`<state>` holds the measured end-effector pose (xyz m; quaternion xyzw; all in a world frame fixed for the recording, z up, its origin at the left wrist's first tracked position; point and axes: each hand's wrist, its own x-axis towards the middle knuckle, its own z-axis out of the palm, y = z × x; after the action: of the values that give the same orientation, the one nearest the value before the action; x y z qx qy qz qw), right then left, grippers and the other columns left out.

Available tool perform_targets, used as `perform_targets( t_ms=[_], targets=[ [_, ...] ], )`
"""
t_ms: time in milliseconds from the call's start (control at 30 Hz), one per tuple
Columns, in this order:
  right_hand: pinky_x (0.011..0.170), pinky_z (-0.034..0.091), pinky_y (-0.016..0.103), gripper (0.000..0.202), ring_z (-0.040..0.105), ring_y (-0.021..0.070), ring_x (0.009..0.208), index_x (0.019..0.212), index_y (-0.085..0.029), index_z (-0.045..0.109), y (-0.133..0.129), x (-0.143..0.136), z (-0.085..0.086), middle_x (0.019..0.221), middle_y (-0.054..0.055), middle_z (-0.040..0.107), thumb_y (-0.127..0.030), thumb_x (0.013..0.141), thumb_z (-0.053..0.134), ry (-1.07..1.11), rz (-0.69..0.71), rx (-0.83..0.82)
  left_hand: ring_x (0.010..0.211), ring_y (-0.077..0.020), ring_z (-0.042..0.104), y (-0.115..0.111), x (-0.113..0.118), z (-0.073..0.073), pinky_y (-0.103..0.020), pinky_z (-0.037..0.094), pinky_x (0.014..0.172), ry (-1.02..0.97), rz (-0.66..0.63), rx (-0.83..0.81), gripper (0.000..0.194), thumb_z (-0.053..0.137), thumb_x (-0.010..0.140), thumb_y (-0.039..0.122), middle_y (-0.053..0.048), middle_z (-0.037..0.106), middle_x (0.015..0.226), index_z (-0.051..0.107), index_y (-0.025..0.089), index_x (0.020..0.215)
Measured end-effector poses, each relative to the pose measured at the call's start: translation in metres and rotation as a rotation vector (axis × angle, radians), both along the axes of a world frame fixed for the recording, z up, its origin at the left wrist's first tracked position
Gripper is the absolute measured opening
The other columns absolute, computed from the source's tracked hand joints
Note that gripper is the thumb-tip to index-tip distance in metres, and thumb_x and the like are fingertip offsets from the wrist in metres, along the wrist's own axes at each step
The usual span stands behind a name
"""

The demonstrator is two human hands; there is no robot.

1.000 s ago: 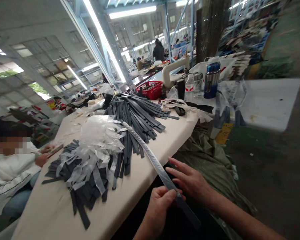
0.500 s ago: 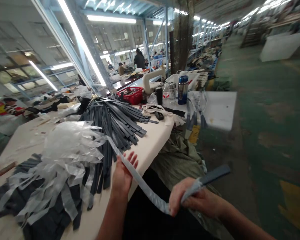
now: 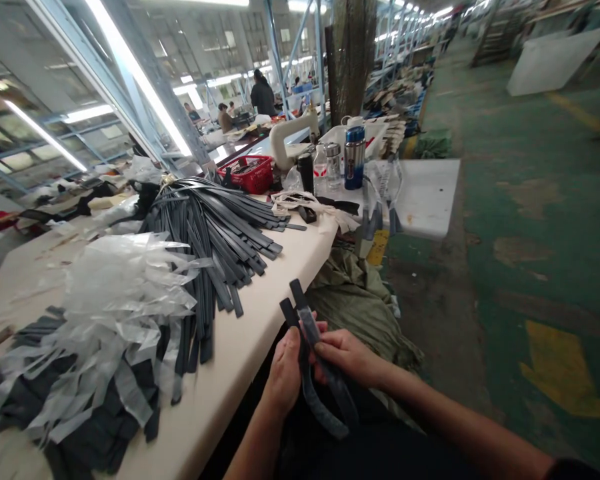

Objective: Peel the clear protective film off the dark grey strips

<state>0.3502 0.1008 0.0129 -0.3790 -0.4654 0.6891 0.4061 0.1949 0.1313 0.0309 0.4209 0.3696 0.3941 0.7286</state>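
One dark strap (image 3: 325, 407) hangs in a loop below my hands, its two ends side by side and pointing up. My left hand (image 3: 285, 363) grips the left end, thumb on top. The right end, partly covered in clear film, is pinched in my right hand (image 3: 347, 353). On the table to the left, a fanned bundle of dark straps (image 3: 215, 233) lies beside a heap of translucent film strips (image 3: 125, 280). More dark straps (image 3: 95, 440) lie under the film.
A pale table (image 3: 250, 340) has its edge just left of my hands. Behind are a red basket (image 3: 247, 175), a blue flask (image 3: 355, 159) and a clear bottle (image 3: 320, 170). Green fabric (image 3: 365, 313) lies beyond my right hand. Distant people (image 3: 263, 95) are in the background.
My hands have come together. The strap, earlier stretched from the table across my open left hand to my right, now hangs folded with both ends held. The view has shifted slightly.
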Motion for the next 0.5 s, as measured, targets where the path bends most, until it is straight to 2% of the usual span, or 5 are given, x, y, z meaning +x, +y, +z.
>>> perform_targets(
  t_ms=[100,200,367,433,500],
  targets=[
    [0.052,0.048,0.024,0.063,0.059,0.0141,0.055,0.083,-0.015,0.062,0.009,-0.013,-0.003,0.065,0.002,0.064,-0.077,0.080,0.055,-0.046,-0.008,0.027,0.106,-0.0256,0.066,-0.004,-0.003,-0.004,-0.035,0.052,0.091,0.063,-0.017,0.043,0.055,0.052,0.092,0.057,-0.015,0.070,0.121,0.062,0.016,0.128],
    [0.052,0.043,0.023,0.061,0.056,0.0123,0.053,0.079,-0.015,0.063,0.009,-0.020,-0.006,0.064,0.001,0.063,-0.074,0.084,0.052,-0.110,-0.016,0.085,0.101,-0.0244,0.067,0.001,-0.005,-0.003,-0.036,0.052,0.089,0.104,-0.017,0.052,0.054,0.052,0.091,0.057,-0.014,0.071,0.117,0.063,0.015,0.124],
    [0.052,0.038,0.022,0.052,0.049,0.0101,0.051,0.068,-0.015,0.064,0.010,0.001,-0.002,0.058,-0.002,0.057,-0.062,0.087,0.058,-0.243,-0.011,0.199,0.095,-0.0231,0.067,0.010,-0.012,0.008,-0.034,0.050,0.089,0.197,-0.076,0.165,0.043,0.051,0.094,0.050,-0.011,0.073,0.103,0.071,0.014,0.103],
    [0.053,0.039,0.022,0.043,0.051,0.0108,0.054,0.077,-0.015,0.069,0.014,0.018,0.010,0.063,-0.002,0.060,-0.054,0.089,0.059,-0.357,-0.141,0.286,0.097,-0.0230,0.065,0.013,-0.017,0.019,-0.034,0.047,0.094,0.275,-0.126,0.266,0.043,0.047,0.095,0.049,-0.009,0.073,0.101,0.072,0.015,0.097],
    [0.055,0.042,0.022,0.036,0.055,0.0120,0.060,0.100,-0.015,0.072,0.017,0.033,0.028,0.075,0.000,0.064,-0.048,0.089,0.062,-0.457,-0.292,0.416,0.096,-0.0230,0.064,0.013,-0.020,0.031,-0.034,0.046,0.096,0.388,-0.229,0.367,0.044,0.044,0.096,0.050,-0.008,0.073,0.097,0.073,0.017,0.091]
  ],
)
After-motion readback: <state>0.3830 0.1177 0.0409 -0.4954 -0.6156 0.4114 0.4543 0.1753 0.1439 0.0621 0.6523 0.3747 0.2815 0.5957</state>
